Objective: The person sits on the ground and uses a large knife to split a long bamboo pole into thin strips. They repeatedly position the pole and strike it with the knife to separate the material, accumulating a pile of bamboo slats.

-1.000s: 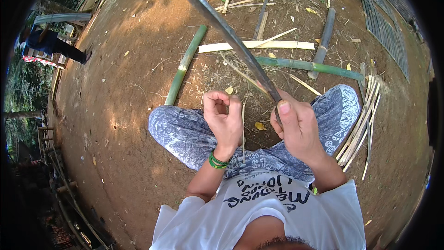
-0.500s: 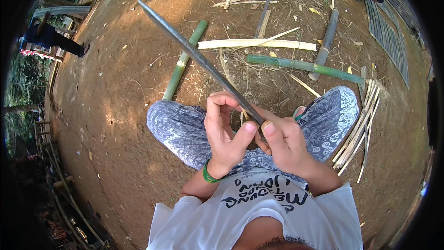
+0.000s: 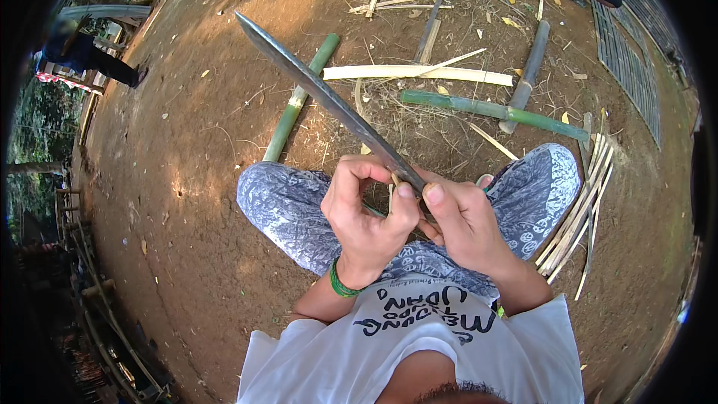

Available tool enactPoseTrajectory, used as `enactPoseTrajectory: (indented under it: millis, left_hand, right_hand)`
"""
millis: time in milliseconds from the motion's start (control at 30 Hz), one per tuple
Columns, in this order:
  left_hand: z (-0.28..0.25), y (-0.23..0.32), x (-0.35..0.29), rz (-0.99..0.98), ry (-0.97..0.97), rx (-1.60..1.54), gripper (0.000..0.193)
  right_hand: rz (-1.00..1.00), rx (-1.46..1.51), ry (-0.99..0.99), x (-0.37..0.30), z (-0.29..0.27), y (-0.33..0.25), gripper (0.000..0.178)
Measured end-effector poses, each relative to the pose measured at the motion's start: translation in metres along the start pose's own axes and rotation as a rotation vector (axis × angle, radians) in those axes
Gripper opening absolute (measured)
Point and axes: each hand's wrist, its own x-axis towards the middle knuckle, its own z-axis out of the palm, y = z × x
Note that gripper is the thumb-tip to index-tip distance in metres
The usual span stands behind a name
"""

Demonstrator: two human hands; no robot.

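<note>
1. Right hand (image 3: 467, 224) closed on the handle end of a long dark blade (image 3: 329, 101), thumb laid up along it; the handle itself is hidden in the fist.
2. Left hand (image 3: 366, 213) curled, thumb and forefinger pinching a thin pale bamboo sliver (image 3: 390, 193) right against the blade's base.
3. Blade runs from the hands up and to the left, tip well clear of the lap, passing over the green bamboo pole (image 3: 298, 101) on the dirt.
4. Handling judgement: blade looks stiff, fairly heavy and tip-weighted, with a sharp edge; grip only at the handle, fingers behind the edge.
5. Sliver looks light, springy and splintery, likely to snap; hold it close to the blade.
6. Right of the blade: split pale slat (image 3: 419, 72), second green pole (image 3: 493, 111), bundle of strips (image 3: 580, 217) by the knee.
</note>
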Motion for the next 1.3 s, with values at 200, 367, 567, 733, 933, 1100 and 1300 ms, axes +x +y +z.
enactPoseTrajectory:
  millis: [200,367,567,733,933,1100,1300]
  left_hand:
    - [0.002,0.007,-0.001,-0.023,0.028,0.000,0.022]
    - [0.005,0.009,-0.001,-0.017,0.041,0.038,0.019]
    - [0.009,0.011,0.002,0.042,0.069,0.072,0.018]
    - [0.009,0.016,0.005,0.039,0.061,0.124,0.018]
    - [0.004,0.016,0.001,0.041,0.051,0.175,0.017]
    - [0.000,0.013,0.000,0.047,0.050,0.066,0.020]
    - [-0.010,0.010,-0.003,0.141,0.012,0.084,0.023]
  right_hand:
    - [-0.168,-0.160,0.067,0.002,0.000,0.001,0.041]
    - [-0.167,-0.242,0.080,0.002,-0.004,-0.003,0.038]
    - [-0.185,-0.246,0.110,0.004,-0.005,-0.005,0.038]
    - [-0.185,-0.235,0.116,0.006,-0.007,-0.005,0.039]
    - [0.004,-0.125,0.201,0.014,-0.023,-0.006,0.045]
    - [-0.044,-0.119,0.212,0.016,-0.021,-0.001,0.045]
    - [-0.064,-0.102,0.196,0.018,-0.019,0.005,0.041]
